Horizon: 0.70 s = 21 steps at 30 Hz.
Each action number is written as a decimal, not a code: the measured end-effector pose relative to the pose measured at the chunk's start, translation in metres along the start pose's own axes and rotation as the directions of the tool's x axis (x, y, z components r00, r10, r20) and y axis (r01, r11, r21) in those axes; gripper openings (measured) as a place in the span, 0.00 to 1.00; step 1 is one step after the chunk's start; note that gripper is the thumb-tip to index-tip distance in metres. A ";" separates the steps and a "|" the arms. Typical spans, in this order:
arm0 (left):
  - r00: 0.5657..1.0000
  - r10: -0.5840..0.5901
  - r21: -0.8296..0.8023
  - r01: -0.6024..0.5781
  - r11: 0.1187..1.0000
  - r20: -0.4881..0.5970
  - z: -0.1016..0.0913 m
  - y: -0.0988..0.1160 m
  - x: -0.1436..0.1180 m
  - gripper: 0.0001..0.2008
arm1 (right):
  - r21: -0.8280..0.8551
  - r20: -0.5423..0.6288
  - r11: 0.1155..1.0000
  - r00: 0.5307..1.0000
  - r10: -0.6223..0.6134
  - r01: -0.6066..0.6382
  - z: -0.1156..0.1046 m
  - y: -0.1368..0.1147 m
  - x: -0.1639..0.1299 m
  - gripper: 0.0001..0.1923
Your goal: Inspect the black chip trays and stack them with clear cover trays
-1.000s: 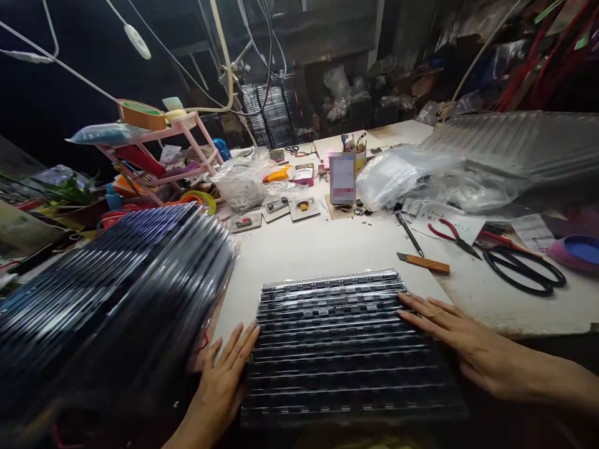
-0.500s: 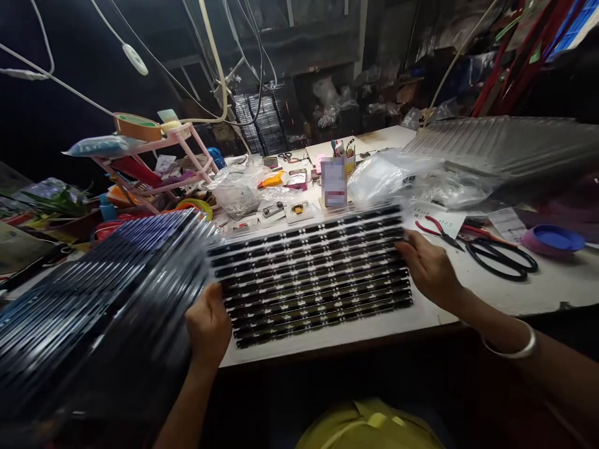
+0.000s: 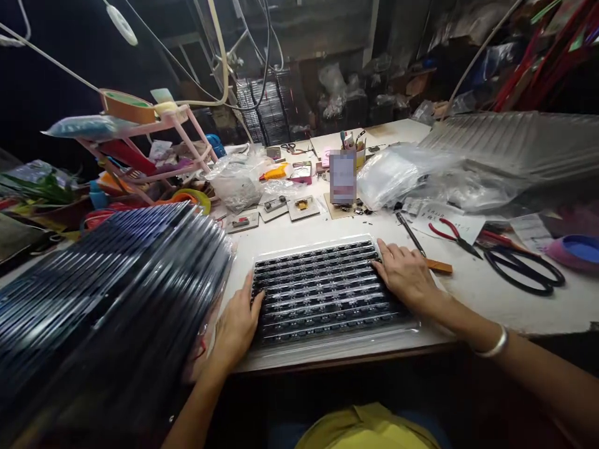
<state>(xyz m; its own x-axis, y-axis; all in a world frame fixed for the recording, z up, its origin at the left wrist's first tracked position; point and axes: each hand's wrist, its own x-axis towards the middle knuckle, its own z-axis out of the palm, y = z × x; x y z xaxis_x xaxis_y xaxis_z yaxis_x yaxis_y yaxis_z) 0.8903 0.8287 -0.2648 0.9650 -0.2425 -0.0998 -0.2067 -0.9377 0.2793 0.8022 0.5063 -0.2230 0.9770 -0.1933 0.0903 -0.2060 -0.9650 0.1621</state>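
Note:
A clear plastic tray (image 3: 322, 293) with rows of small dark parts lies flat on the white table (image 3: 299, 234), near its front edge. My left hand (image 3: 236, 324) rests against the tray's left edge with the fingers over its rim. At the tray's right end lies my right hand (image 3: 405, 274), fingers spread on the top rows. A metal bangle (image 3: 491, 346) sits on my right wrist. Left of my left hand leans a large bagged stack of dark trays (image 3: 107, 305).
Black scissors (image 3: 524, 268), red pliers (image 3: 452, 234), a pen (image 3: 409, 232) and an orange utility knife (image 3: 440, 267) lie to the right. Plastic bags (image 3: 397, 174), small boards (image 3: 304, 207), a phone on a stand (image 3: 342, 178) and a pink rack (image 3: 154, 149) crowd the back.
Half a second ago both hands held the tray tilted up above the table. It now lies flat on the table, and the hands rest on its ends.

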 end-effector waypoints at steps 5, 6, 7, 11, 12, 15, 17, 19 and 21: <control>0.994 0.107 0.263 -0.097 0.960 -0.024 0.004 0.005 -0.004 0.25 | -0.003 -0.075 0.927 0.924 -0.374 0.375 0.015 0.005 0.010 0.23; 0.992 0.120 0.297 -0.105 0.949 -0.031 0.004 0.007 -0.003 0.25 | 0.022 -0.048 0.916 0.915 -0.400 0.401 0.018 0.001 0.011 0.24; 0.990 0.136 0.320 -0.117 0.940 -0.037 0.004 0.008 -0.002 0.25 | 0.040 -0.029 0.907 0.908 -0.419 0.420 0.020 -0.003 0.011 0.26; 0.983 0.167 0.274 -0.141 0.951 -0.073 0.007 0.007 -0.001 0.24 | 0.102 -0.032 0.825 0.831 -0.555 0.555 0.016 -0.031 -0.004 0.35; 0.983 0.160 0.223 -0.138 0.965 -0.086 0.009 0.004 -0.001 0.24 | 0.115 -0.035 0.804 0.811 -0.584 0.584 0.013 -0.037 -0.008 0.35; 0.985 0.133 -0.046 -0.139 0.989 -0.111 0.016 -0.007 0.001 0.24 | 0.141 -0.010 0.787 0.796 -0.606 0.601 0.000 -0.048 -0.012 0.34; 0.983 0.137 -0.271 -0.167 0.948 -0.125 0.022 -0.017 0.003 0.24 | 0.153 0.012 0.793 0.802 -0.598 0.589 -0.007 -0.050 -0.010 0.34; 0.977 0.150 -0.446 -0.202 0.872 -0.149 0.028 -0.026 0.005 0.24 | 0.178 0.040 0.798 0.806 -0.590 0.576 -0.011 -0.049 -0.008 0.36; 0.974 0.150 -0.535 -0.218 0.817 -0.167 0.032 -0.031 0.006 0.23 | 0.218 0.080 0.795 0.801 -0.593 0.566 -0.011 -0.048 -0.008 0.39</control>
<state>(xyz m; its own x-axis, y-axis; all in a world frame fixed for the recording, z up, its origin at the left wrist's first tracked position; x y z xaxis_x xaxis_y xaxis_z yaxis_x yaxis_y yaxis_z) 0.8973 0.8484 -0.3043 0.9361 -0.3357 0.1044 -0.2927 -0.5799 0.7603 0.8040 0.5561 -0.2204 0.9094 0.4032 -0.1019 0.4019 -0.9151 -0.0341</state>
